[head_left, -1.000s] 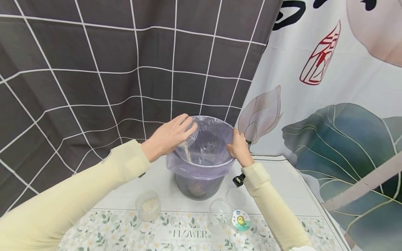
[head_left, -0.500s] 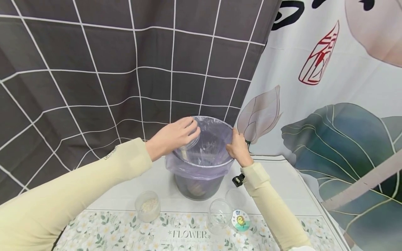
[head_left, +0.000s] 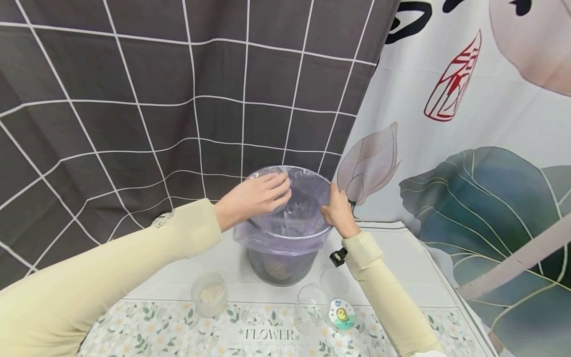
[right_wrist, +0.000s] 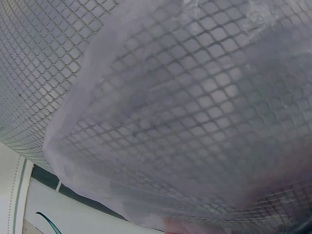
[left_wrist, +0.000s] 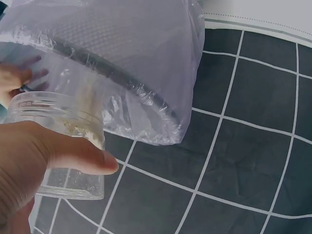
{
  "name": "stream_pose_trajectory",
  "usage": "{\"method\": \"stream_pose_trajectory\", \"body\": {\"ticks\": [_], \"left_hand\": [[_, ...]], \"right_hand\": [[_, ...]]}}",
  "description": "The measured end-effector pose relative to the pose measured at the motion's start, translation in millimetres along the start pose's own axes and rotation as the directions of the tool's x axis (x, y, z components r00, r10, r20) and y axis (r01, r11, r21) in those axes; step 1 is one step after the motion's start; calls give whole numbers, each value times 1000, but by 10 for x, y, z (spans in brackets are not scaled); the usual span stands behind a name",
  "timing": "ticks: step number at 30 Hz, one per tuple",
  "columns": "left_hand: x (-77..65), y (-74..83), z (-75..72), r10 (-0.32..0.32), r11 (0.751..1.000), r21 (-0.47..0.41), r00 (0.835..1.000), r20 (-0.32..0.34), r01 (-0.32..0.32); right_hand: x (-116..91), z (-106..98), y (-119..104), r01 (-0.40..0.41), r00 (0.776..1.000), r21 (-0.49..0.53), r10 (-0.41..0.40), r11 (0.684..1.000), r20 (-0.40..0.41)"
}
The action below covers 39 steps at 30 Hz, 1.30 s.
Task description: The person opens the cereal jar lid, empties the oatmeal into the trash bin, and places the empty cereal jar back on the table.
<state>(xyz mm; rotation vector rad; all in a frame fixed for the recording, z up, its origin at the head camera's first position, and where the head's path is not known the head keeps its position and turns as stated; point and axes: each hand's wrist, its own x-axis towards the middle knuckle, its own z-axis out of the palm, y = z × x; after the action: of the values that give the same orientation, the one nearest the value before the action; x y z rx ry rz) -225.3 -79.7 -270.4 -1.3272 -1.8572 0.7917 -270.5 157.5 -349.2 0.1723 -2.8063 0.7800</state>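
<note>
My left hand [head_left: 254,199] grips a clear plastic jar [left_wrist: 73,187] tipped over the mouth of a mesh waste bin [head_left: 281,270]. Pale grains [left_wrist: 87,124] show inside the jar in the left wrist view, blurred near its mouth. A thin purple bin bag [head_left: 285,245] lines the bin and folds over its rim. On the bin's right side, my right hand [head_left: 338,210] holds the rim through the bag, thumb outside. The right wrist view shows mesh and bag close up, with that hand mostly hidden behind them. In the head view my left hand covers most of the jar.
In front of the bin, a jar with pale grains [head_left: 210,295] stands at left and a clear jar [head_left: 313,303] at right. Beside the latter lie a lid with a flower picture [head_left: 342,315] and a faint clear disc [head_left: 334,282]. A grid curtain [head_left: 178,124] hangs behind.
My left hand has moved right and further over the bin, turning the jar. The falling stream of grains seen earlier is now hidden in the head view. My right hand stays on the rim.
</note>
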Motion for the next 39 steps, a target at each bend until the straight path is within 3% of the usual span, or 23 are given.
{"method": "stream_pose_trajectory", "body": {"ticks": [8,15,20,27,39], "left_hand": [[28,3,48,76,995,62,997,9,-76],[58,-6,-1,127,978,150,984,127,-145],[89,-11,-38,179,940,247,957,230,-235],[145,-3,-61,239,867,344,907,347,-360],[169,-1,-50,331,814,330,849,411,-478]], "right_hand": [[12,3,7,-12,1000,-8,11,1000,-3],[10,-5,3,-11,1000,-13,11,1000,-7],[11,-2,2,-7,1000,-13,7,1000,-15],[17,4,2,5,1000,-13,-6,1000,-23],[11,7,2,-3,1000,-10,3,1000,-18]]}}
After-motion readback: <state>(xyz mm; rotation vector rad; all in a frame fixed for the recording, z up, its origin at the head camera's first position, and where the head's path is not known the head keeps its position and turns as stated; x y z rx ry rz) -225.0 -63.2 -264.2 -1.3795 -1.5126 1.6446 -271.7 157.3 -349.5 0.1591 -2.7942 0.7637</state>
